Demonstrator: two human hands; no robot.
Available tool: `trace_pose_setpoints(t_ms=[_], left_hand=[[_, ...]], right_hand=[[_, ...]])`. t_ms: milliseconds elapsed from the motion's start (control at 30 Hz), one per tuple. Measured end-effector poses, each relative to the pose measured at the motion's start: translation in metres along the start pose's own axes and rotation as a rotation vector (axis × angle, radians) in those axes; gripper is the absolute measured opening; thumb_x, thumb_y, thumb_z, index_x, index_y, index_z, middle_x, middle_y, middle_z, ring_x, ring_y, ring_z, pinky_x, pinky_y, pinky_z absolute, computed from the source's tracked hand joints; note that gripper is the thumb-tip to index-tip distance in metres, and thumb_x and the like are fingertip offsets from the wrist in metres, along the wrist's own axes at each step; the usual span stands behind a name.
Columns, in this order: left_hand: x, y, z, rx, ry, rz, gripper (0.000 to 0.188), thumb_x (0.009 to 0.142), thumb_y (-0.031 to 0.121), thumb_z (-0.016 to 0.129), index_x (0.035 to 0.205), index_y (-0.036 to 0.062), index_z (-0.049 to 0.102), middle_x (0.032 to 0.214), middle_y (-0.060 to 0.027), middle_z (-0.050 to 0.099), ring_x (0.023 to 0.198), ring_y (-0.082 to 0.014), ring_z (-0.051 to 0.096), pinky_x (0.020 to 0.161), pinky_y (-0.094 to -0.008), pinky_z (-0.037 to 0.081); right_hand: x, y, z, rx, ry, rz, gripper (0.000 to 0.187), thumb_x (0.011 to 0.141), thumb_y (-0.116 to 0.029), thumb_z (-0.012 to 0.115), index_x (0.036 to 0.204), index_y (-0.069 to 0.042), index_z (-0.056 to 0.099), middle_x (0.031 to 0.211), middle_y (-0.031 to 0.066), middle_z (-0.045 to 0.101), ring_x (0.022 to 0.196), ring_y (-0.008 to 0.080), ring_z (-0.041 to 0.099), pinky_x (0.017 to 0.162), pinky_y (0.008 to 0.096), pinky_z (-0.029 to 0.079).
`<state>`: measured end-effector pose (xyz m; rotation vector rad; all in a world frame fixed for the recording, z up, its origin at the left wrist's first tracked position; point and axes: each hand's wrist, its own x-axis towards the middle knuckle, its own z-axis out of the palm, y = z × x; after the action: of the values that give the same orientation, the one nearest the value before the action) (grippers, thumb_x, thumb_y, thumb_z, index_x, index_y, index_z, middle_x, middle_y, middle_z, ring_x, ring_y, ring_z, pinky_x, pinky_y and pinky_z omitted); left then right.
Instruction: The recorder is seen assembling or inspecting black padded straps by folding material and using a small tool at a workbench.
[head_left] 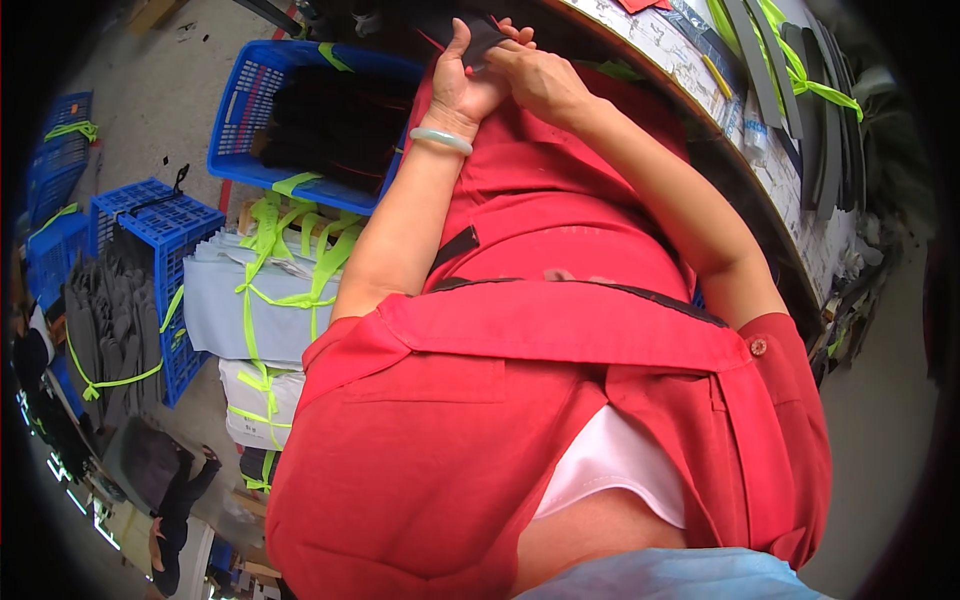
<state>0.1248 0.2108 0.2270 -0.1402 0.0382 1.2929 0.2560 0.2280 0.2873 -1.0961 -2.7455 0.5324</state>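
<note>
Over my lap, both hands meet on a small dark piece of cloth [472,36] with a thin red edge. Palm up, my left hand [462,92] supports it; the thumb stands up and the fingertips show beyond the cloth. From the other side my right hand [545,85] reaches across with bent fingers pressed onto the cloth, touching the left hand. The right fingertips are partly hidden. Just left of my hands, a blue plastic crate [225,130] holds a pile of dark cloth pieces [325,120].
On the right, a worktable [740,135] bears grey strips [815,120] tied with yellow-green ribbon and a yellow pen-like tool [717,77]. Tied light-blue cloth stacks [225,300] stand left of my lap. Farther left are more blue crates [165,220] and a grey cloth bundle [110,310].
</note>
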Motion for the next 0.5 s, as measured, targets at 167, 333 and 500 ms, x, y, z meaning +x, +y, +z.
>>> trace_pose_setpoints(t_ms=[167, 333, 500], left_hand=[[-0.011, 0.01, 0.007, 0.16, 0.12, 0.092, 0.037, 0.092, 0.031, 0.06, 0.108, -0.0028, 0.056, 0.105, -0.0181, 0.063, 0.109, -0.0339, 0.058, 0.102, -0.0461, 0.044], [-0.004, 0.004, 0.004, 0.121, 0.12, 0.158, 0.019, 0.09, 0.015, 0.059, 0.099, -0.0018, 0.058, 0.096, -0.0162, 0.063, 0.101, -0.0312, 0.06, 0.099, -0.046, 0.046], [-0.033, 0.021, 0.014, 0.079, 0.159, 0.195, 0.023, 0.094, 0.017, 0.055, 0.106, -0.0036, 0.055, 0.103, -0.0159, 0.06, 0.106, -0.0319, 0.057, 0.103, -0.0485, 0.044]], right_hand=[[-0.019, -0.017, -0.015, 0.057, -0.039, -0.027, 0.021, 0.091, -0.012, 0.048, 0.11, -0.012, 0.057, 0.099, 0.0152, 0.064, 0.088, 0.0369, 0.063, 0.071, 0.0445, 0.053], [0.011, -0.007, -0.001, -0.011, -0.002, -0.029, 0.02, 0.085, -0.005, 0.051, 0.099, -0.011, 0.064, 0.087, 0.0113, 0.067, 0.083, 0.0332, 0.066, 0.067, 0.0417, 0.053], [-0.02, -0.034, -0.013, 0.105, 0.138, -0.274, 0.025, 0.086, -0.009, 0.061, 0.11, -0.014, 0.068, 0.101, 0.0083, 0.069, 0.083, 0.0249, 0.069, 0.065, 0.0308, 0.055]])
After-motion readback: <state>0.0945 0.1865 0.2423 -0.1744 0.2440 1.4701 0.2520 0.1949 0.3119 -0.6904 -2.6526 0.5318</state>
